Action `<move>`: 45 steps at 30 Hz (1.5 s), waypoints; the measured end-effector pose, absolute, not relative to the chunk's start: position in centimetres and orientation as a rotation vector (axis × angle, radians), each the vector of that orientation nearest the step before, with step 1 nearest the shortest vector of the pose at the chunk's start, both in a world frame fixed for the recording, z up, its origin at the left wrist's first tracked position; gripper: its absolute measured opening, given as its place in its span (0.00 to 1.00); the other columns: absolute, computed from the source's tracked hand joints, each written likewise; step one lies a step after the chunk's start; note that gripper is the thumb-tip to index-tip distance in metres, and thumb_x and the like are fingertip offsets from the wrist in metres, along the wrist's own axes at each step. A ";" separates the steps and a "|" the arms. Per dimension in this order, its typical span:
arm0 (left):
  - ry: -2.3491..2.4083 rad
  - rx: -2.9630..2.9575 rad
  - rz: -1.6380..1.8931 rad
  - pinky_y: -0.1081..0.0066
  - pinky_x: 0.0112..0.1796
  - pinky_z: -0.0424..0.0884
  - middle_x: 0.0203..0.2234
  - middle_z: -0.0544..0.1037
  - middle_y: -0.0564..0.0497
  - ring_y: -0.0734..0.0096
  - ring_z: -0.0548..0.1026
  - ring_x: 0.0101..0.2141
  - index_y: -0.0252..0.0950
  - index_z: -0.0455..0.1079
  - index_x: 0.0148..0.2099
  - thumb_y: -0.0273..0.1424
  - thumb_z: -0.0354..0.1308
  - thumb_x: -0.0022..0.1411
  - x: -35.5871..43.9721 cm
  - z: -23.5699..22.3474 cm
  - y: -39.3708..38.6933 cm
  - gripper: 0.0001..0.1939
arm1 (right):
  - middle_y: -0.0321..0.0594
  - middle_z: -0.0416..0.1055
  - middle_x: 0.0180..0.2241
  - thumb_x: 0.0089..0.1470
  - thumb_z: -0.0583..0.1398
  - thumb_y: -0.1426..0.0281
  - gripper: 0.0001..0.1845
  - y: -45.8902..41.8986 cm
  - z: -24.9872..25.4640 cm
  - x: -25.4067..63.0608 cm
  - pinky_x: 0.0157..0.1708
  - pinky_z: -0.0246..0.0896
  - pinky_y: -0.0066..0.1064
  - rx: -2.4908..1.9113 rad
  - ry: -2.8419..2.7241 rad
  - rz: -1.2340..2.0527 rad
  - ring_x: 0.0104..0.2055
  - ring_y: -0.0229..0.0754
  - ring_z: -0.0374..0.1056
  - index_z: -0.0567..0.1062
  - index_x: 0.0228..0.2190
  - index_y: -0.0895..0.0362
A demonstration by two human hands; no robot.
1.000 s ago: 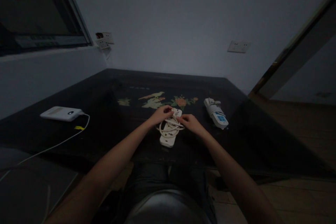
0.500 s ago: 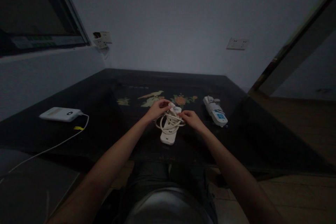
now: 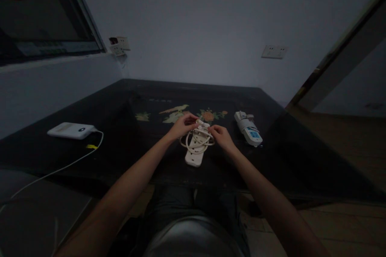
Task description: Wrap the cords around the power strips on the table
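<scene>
A white power strip [image 3: 193,159] lies lengthwise on the black table in front of me. Its off-white power cord [image 3: 196,152] is looped loosely over the top of the strip. At the strip's far end, my left hand [image 3: 183,125] has fingers and thumb closed on a white plug [image 3: 201,122]. From the other side, my right hand [image 3: 220,135] pinches the cord close to the plug. The fingers partly hide the plug and the far end of the strip.
A second power strip [image 3: 249,129], wrapped in its own cord, lies to the right. On the left is a white power bank-like device [image 3: 71,130] with a cable [image 3: 68,166] running off the table [image 3: 144,156]. A yellow scrap [image 3: 91,147] lies beside the cable.
The plug has shifted slightly right and lies flatter across the strip's far end. Both hands keep their hold, with small finger movements. The view has shifted slightly.
</scene>
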State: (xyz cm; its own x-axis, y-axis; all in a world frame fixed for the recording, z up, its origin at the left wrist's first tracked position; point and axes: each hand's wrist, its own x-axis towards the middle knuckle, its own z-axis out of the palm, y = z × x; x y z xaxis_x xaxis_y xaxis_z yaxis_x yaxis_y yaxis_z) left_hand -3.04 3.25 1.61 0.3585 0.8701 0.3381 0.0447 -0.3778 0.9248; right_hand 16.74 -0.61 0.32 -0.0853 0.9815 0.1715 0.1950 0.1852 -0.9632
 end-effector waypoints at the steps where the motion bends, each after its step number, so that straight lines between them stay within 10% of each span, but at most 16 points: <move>1: 0.816 1.723 1.138 0.62 0.44 0.70 0.36 0.77 0.47 0.70 0.75 0.37 0.33 0.69 0.40 0.28 0.64 0.52 -3.1 1.6 3.3 0.12 | 0.31 0.62 0.18 0.44 0.59 0.54 0.18 -0.6 0.3 16.7 0.21 0.48 0.27 -1.182 -1.481 1.014 0.20 0.35 0.56 0.69 0.21 0.57; 24: 0.876 1.653 0.927 0.75 0.29 0.67 0.23 0.73 0.54 0.75 0.72 0.26 0.33 0.66 0.29 0.35 0.63 0.52 -2.2 1.4 2.5 0.11 | 0.32 0.59 0.17 0.45 0.57 0.46 0.24 0.2 -0.4 15.2 0.18 0.48 0.27 -1.165 -1.320 1.060 0.19 0.34 0.53 0.65 0.22 0.55; 31: 0.847 1.421 0.943 0.72 0.28 0.70 0.30 0.78 0.51 0.73 0.76 0.26 0.36 0.63 0.43 0.29 0.68 0.48 -1.5 0.7 2.3 0.22 | 0.30 0.56 0.17 0.45 0.57 0.47 0.23 0.3 -0.2 15.5 0.17 0.46 0.26 -1.127 -1.383 1.039 0.18 0.34 0.52 0.65 0.23 0.54; 45: 0.892 1.616 1.065 0.66 0.41 0.71 0.33 0.78 0.48 0.71 0.76 0.34 0.32 0.71 0.38 0.23 0.61 0.53 -1.4 1.0 2.1 0.07 | 0.36 0.68 0.24 0.46 0.58 0.58 0.15 0.3 0.5 17.0 0.21 0.52 0.27 -1.147 -1.532 1.013 0.22 0.36 0.59 0.72 0.32 0.56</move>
